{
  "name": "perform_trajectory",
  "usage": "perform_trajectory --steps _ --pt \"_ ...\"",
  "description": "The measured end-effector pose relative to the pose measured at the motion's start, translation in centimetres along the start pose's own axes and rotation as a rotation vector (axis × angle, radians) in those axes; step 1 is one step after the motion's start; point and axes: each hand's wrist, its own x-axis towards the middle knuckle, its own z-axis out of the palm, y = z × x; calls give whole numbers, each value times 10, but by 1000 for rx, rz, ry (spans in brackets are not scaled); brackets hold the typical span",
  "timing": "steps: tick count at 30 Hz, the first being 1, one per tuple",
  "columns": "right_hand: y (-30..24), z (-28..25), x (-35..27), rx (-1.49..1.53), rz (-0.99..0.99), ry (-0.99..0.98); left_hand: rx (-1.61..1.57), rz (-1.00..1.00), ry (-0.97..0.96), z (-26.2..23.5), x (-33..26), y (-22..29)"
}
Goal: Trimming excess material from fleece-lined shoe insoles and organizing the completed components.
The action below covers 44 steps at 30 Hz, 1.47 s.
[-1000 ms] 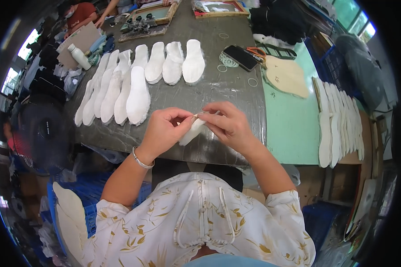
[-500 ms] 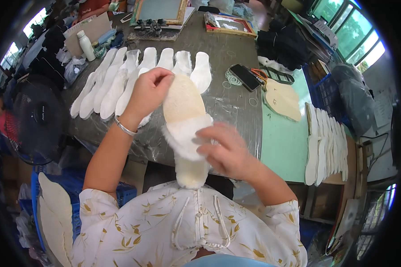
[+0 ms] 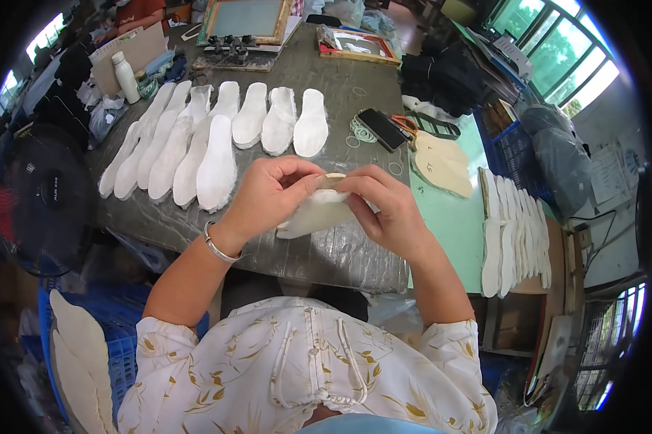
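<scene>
Between my two hands is a cream, fleecy insole (image 3: 317,219), held above the near part of the table and seen almost end-on. My left hand (image 3: 279,189) pinches its left side near the upper end, thumb and fingers pressed together. On the other side my right hand (image 3: 385,205) grips the same end, its fingertips almost meeting the left ones. A tan edge shows between the fingertips, with white fleece just below it. Beyond my hands, several white insoles (image 3: 216,165) lie in overlapping rows on the table.
A phone (image 3: 382,130) lies beside rubber bands and orange-handled scissors (image 3: 404,124). Cream sole-shaped pieces (image 3: 441,165) rest on the green surface to the right, near a row of upright insoles (image 3: 510,235). At left stand a white bottle (image 3: 126,77) and a fan (image 3: 40,195).
My right hand has come up beside the left, and both now grip the insole's upper end. The insole has tipped from facing me to nearly end-on. The view has shifted slightly.
</scene>
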Motion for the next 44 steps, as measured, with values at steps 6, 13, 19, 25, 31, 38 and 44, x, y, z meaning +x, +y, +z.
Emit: perform_trajectory --steps 6,13,19,25,31,38,44 --pt "0 3 -3 -10 15 16 -63 -18 9 2 -3 -9" --pt "2 6 -8 -17 26 75 -83 -47 -37 5 -7 -10" --pt "0 10 -12 -29 -7 110 -98 41 -73 5 -19 -3" --pt "-8 13 -15 -118 -78 149 181 234 9 9 -28 4" --pt "-23 21 -28 369 74 273 291 378 212 13 -38 7" --pt "-15 18 -37 354 176 314 232 311 196 7 -50 6" --pt "-13 22 -39 291 138 339 217 283 177 6 -54 4"
